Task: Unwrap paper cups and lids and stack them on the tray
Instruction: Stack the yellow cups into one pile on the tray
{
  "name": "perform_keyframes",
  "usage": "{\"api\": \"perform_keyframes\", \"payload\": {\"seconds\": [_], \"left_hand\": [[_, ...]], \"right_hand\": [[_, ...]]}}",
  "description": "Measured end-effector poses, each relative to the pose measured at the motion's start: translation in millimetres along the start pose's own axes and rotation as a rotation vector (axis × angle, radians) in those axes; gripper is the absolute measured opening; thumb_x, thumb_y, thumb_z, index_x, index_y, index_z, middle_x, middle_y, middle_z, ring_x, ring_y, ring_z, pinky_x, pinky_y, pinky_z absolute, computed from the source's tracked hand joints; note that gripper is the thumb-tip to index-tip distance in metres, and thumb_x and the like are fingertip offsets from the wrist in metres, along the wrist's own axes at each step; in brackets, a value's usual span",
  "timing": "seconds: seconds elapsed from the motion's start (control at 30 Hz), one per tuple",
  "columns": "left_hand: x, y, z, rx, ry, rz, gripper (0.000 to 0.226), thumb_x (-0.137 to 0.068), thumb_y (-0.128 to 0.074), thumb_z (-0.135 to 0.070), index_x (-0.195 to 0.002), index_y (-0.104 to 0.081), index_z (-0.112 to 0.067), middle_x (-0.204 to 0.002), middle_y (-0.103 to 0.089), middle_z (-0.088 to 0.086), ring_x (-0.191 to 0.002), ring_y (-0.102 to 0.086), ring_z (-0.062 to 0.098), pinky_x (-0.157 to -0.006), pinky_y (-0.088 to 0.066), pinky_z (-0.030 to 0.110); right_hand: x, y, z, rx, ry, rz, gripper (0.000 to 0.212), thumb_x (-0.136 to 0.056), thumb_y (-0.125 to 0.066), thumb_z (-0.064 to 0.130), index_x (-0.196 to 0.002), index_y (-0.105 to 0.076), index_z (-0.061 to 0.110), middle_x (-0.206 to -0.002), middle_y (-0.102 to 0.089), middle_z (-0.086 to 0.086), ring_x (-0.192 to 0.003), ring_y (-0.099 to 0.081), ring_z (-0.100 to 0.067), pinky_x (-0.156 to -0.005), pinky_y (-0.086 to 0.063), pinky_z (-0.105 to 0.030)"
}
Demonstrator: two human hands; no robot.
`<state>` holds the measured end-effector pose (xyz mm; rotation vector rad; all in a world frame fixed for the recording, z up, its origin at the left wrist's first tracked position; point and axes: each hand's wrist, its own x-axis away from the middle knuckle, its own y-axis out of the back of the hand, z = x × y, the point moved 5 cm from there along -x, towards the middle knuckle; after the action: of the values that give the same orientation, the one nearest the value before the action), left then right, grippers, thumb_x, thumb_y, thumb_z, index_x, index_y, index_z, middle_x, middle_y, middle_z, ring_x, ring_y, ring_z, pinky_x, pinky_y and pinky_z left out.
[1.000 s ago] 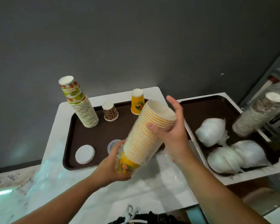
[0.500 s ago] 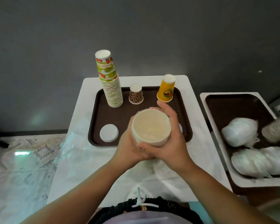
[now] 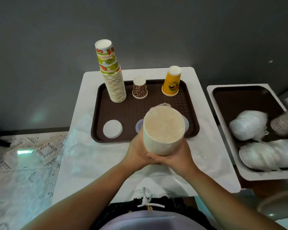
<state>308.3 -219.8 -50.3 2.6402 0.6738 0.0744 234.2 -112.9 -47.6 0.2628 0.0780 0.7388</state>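
Against a grey wall, the white surface [image 3: 204, 130] carries a brown tray [image 3: 140, 113]: fruit-print stack [image 3: 114, 80] at 11 o'clock, unwrapped. Left hand [image 3: 136, 153] and right hand [image 3: 178, 156] each grip the wrapped cup stack [image 3: 163, 130] at 6 o'clock; wrapped lid bundles [image 3: 249, 125] wait at 3 o'clock.

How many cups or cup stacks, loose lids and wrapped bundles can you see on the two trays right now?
Cups or cup stacks standing on the left tray: 3 (fruit-print stack, leopard cup, yellow cup)
Loose lids: 2 ()
Wrapped bundles, right tray: 2 ()
Total: 7
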Motion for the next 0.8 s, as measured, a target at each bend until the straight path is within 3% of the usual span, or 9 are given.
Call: {"api": "perform_keyframes", "payload": {"seconds": [0.07,0.2,0.37,0.43,0.5,0.63,0.73,0.8], "left_hand": [[2,-3,8,-0.027,0.009,0.001,0.091,-0.055,-0.074,-0.055,-0.119,-0.056,0.007,-0.110,-0.055,-0.016,-0.110,-0.047,-0.013,-0.089,-0.036,-0.001],[0,-7,20,-0.093,-0.056,0.006,0.090,-0.057,-0.073,-0.061,-0.112,-0.061,0.009,-0.105,-0.055,-0.016,-0.107,-0.043,-0.024,-0.085,-0.032,-0.005],[3,-13,43,-0.130,0.064,0.065,0.083,-0.048,-0.078,-0.051,-0.111,-0.060,0.001,-0.096,-0.058,-0.015,-0.093,-0.057,0.001,-0.073,-0.037,-0.003],[5,-18,52,-0.133,0.133,0.111,0.069,-0.050,-0.083,-0.036,-0.108,-0.059,-0.010,-0.091,-0.057,-0.018,-0.091,-0.060,0.010,-0.067,-0.036,-0.002],[7,-24,62,-0.164,0.145,0.184,0.065,-0.053,-0.087,-0.023,-0.108,-0.055,-0.013,-0.094,-0.055,-0.013,-0.097,-0.062,0.020,-0.067,-0.034,-0.003],[9,-12,53,-0.048,0.118,0.324,0.112,-0.052,-0.094,-0.023,-0.141,-0.029,-0.003,-0.133,-0.045,-0.005,-0.120,-0.048,0.007,-0.088,-0.033,-0.002],[5,16,7,0.158,0.034,0.219,0.137,-0.047,-0.093,-0.039,-0.150,-0.005,-0.017,-0.149,-0.032,-0.003,-0.137,-0.033,0.007,-0.107,-0.032,0.014],[2,25,-25,0.221,-0.073,0.155,0.143,-0.045,-0.090,-0.044,-0.150,0.005,-0.027,-0.151,-0.030,-0.006,-0.140,-0.030,0.010,-0.112,-0.030,0.021]], "right_hand": [[2,-2,-6,0.030,-0.017,0.007,0.094,-0.040,-0.095,0.021,-0.121,-0.048,0.012,-0.107,-0.056,0.020,-0.101,-0.051,0.020,-0.080,-0.038,0.001],[3,-4,-13,0.081,-0.043,-0.008,0.094,-0.041,-0.096,0.021,-0.122,-0.049,0.010,-0.103,-0.053,0.026,-0.095,-0.048,0.028,-0.074,-0.037,0.004],[6,-7,-27,0.111,-0.107,0.025,0.094,-0.043,-0.096,0.026,-0.125,-0.052,0.009,-0.101,-0.057,0.020,-0.090,-0.055,0.013,-0.071,-0.039,0.003],[7,-11,-33,0.053,-0.169,0.108,0.087,-0.047,-0.093,0.029,-0.123,-0.054,0.013,-0.104,-0.060,0.018,-0.095,-0.062,0.003,-0.072,-0.043,-0.002],[10,-13,-42,0.063,-0.261,0.085,0.073,-0.048,-0.094,0.027,-0.111,-0.058,0.018,-0.096,-0.062,0.017,-0.097,-0.063,-0.005,-0.067,-0.044,-0.002],[12,-19,-59,0.110,-0.352,0.082,0.053,-0.062,-0.088,0.018,-0.098,-0.050,0.029,-0.094,-0.054,0.021,-0.095,-0.054,0.000,-0.066,-0.039,0.002],[10,-25,-67,0.184,-0.421,0.149,0.037,-0.078,-0.075,0.019,-0.106,-0.053,0.019,-0.101,-0.058,0.002,-0.102,-0.056,-0.019,-0.084,-0.045,-0.021],[10,-27,-68,0.224,-0.440,0.162,0.036,-0.075,-0.075,0.022,-0.105,-0.056,0.016,-0.094,-0.061,0.001,-0.089,-0.060,-0.018,-0.081,-0.051,-0.029]]}}
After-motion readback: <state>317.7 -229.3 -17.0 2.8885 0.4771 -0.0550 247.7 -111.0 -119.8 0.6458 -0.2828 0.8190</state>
